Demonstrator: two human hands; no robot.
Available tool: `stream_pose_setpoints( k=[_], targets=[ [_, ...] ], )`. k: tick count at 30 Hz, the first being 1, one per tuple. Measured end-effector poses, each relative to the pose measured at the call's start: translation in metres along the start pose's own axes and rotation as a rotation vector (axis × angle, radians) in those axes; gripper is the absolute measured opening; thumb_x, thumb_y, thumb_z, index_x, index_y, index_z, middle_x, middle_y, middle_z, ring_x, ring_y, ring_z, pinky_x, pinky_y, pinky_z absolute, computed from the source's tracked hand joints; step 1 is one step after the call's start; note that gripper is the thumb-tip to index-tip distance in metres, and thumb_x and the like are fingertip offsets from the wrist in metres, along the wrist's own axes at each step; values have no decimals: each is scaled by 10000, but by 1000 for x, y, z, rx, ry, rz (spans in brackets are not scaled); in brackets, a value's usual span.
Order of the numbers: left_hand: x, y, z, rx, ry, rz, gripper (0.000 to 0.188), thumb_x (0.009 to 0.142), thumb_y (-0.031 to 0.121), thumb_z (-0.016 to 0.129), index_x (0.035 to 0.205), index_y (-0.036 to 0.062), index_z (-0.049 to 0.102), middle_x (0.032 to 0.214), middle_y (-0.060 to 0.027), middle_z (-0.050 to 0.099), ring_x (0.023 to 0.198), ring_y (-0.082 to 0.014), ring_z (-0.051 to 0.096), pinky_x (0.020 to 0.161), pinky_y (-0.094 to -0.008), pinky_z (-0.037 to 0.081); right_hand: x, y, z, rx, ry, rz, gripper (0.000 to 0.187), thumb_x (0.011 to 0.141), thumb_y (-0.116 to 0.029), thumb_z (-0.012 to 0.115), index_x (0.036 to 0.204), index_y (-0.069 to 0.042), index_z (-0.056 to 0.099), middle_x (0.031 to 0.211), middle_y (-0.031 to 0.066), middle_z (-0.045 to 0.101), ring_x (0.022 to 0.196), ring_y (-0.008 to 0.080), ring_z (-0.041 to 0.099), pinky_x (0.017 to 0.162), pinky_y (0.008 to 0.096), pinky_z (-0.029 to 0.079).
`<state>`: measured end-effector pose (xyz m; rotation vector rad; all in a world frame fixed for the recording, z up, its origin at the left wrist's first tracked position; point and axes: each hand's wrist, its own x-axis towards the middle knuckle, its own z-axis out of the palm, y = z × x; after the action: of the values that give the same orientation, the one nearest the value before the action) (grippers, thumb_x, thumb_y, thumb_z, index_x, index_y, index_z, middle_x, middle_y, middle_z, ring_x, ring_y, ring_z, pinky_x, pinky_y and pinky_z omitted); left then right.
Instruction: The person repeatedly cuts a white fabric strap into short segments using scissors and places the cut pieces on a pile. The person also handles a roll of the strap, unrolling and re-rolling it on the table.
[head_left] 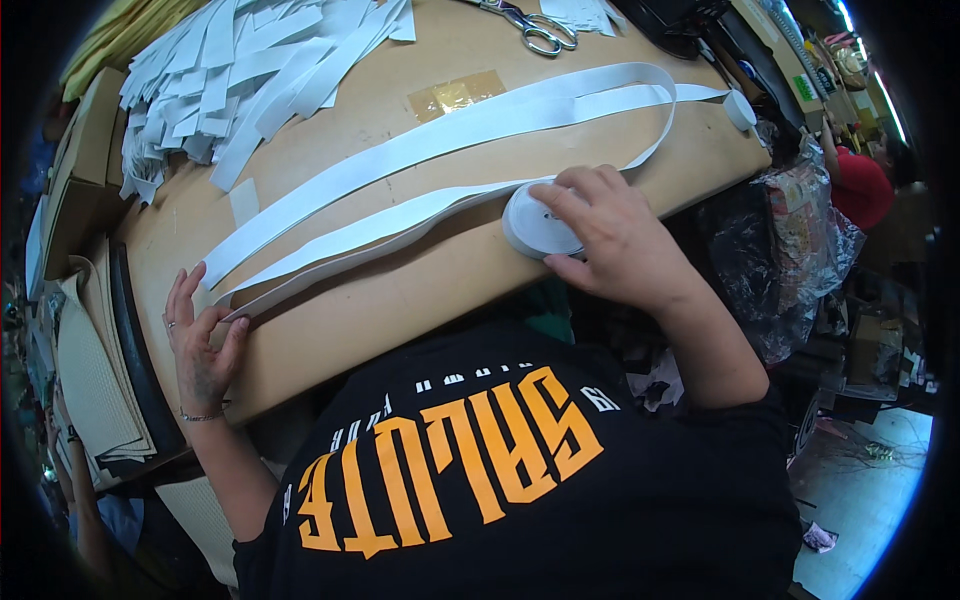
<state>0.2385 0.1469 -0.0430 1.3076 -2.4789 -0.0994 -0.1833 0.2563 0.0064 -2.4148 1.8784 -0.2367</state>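
Note:
At the left end of the table, the thumb and index finger of my left hand pinch the folded end of a white flat band, with another finger at the tip of a second length. My right hand grips a wound roll of white band near the table's front edge, its thumb and fingers around the rim. Long loops of the band run between both hands and curve round at the right. One length ends at a small coil on the table's far right corner.
Many cut white strips lie heaped at the back left. Scissors rest at the back edge, and brown tape sticks to the tabletop. Plastic-wrapped goods stand at the right. Another person in red is beyond.

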Motion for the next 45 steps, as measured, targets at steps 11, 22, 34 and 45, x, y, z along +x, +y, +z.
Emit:
stream_pose_setpoints(
  k=[11, 22, 34, 45],
  targets=[
    [-1, 2, 0, 4, 4, -21, 151, 712, 201, 720, 745, 71, 652, 1359, -107, 476, 1322, -366, 327, 1088, -472, 215, 2, 2, 7, 74, -13, 195, 671, 607, -240, 762, 1205, -97, 494, 1030, 122, 480, 1010, 312, 476, 857, 431, 410],
    [-5, -1, -3, 48, 7, -47, 157, 708, 218, 729, 737, 86, 650, 1365, -97, 473, 1326, -358, 326, 1077, -472, 211, -2, 8, 2, 142, -119, 119, 636, 591, -218, 761, 1175, -123, 527, 1087, 107, 476, 1064, 292, 465, 880, 437, 406],
    [-4, 4, -7, 258, -30, -270, 332, 726, 372, 745, 857, 80, 656, 1371, -88, 457, 1287, -305, 396, 1016, -533, 294, 18, -3, 16, 107, -16, 332, 612, 616, -357, 748, 1022, 38, 517, 1120, 243, 523, 998, 379, 554, 884, 411, 456],
    [-9, -7, -6, 298, -16, -205, 376, 718, 429, 739, 867, 95, 651, 1384, -67, 442, 1280, -296, 402, 937, -581, 323, 14, 14, 5, 75, -31, -5, 658, 671, -309, 733, 1234, -57, 507, 1447, 196, 314, 1299, 360, 357, 1017, 463, 369]
  ],
)
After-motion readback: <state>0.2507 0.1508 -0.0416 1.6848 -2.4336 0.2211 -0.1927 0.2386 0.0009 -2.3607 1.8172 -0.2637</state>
